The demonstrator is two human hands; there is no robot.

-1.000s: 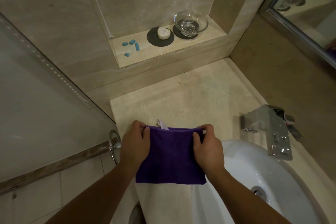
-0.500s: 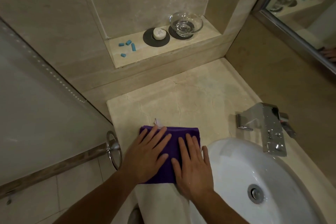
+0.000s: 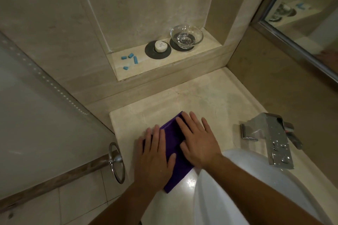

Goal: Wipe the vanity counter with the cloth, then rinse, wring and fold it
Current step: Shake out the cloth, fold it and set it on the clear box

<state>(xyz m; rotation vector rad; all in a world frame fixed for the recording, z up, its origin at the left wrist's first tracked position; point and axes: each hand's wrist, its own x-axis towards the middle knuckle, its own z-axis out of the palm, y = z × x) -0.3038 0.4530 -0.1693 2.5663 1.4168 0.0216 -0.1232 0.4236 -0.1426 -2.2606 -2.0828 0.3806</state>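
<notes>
Two flat, straight-fingered hands, left hand (image 3: 154, 155) and right hand (image 3: 198, 142), press purple cloth (image 3: 170, 133) on counter (image 3: 210, 97); glass bowl (image 3: 186, 36) (contents unclear).

Beige stone counter (image 3: 210, 97): folded purple cloth (image 3: 172, 136) flat near left edge; white basin (image 3: 210, 202), chrome faucet (image 3: 270, 137) at right.

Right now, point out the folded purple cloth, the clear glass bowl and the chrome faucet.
Folded purple cloth (image 3: 172, 139): head view, middle strip.
Clear glass bowl (image 3: 186, 38): head view, base.
Chrome faucet (image 3: 276, 144): head view, spout.
</notes>
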